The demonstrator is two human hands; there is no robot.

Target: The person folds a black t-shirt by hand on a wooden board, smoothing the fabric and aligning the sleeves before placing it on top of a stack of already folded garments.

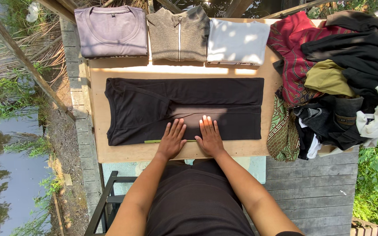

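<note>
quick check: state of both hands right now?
Left hand: open, flat, palm down on the black garment, holding nothing.
Right hand: open, flat on the same garment, holding nothing.

We count three folded tops in a row along the board's far edge: one mauve, one grey-brown with a zip, one pale blue. One black garment lies spread flat. One heap of unfolded clothes. Two hands, left and right.
</note>
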